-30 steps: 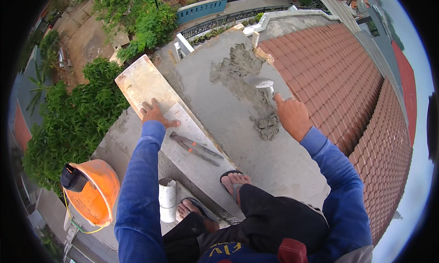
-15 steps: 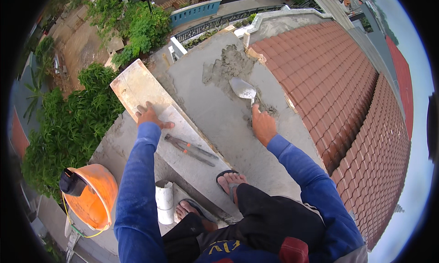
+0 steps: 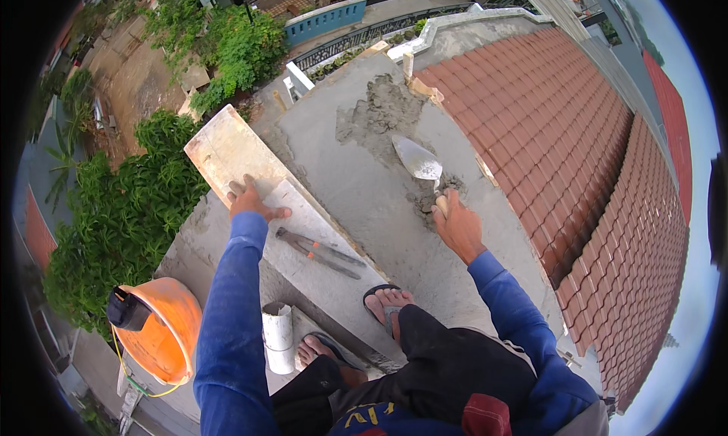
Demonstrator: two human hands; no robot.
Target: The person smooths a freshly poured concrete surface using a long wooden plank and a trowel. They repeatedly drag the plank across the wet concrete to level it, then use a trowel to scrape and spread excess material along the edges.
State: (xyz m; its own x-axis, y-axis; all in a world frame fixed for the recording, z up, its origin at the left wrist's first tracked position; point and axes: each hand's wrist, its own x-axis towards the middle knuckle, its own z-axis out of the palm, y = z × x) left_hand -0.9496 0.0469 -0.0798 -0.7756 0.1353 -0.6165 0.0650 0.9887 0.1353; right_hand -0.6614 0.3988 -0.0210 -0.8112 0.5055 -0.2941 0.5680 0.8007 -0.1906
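Observation:
A pointed trowel [image 3: 418, 160] is gripped by its wooden handle in my right hand [image 3: 459, 227], its metal blade aimed up and left over the wet grey mortar [image 3: 390, 102]. Just below the blade lies a small rough clump of mortar [image 3: 432, 197]. My left hand [image 3: 252, 200] rests on a long pale board [image 3: 227, 144], fingers spread and thumb out to the right. On that same board, below the hand, lies a pair of pincers [image 3: 318, 252] with orange marks on its handles.
An orange bucket [image 3: 178, 322] with a dark item on its rim stands at lower left. Beside my sandalled feet is a white pipe [image 3: 278, 337]. Red-brown roof tiles [image 3: 531, 125] slope along the right. Beyond the slab's left edge are green trees [image 3: 129, 216] at a lower level.
My right hand has drawn the trowel slightly down and to the right, toward the small mortar clump. My left hand stays in its place on the board.

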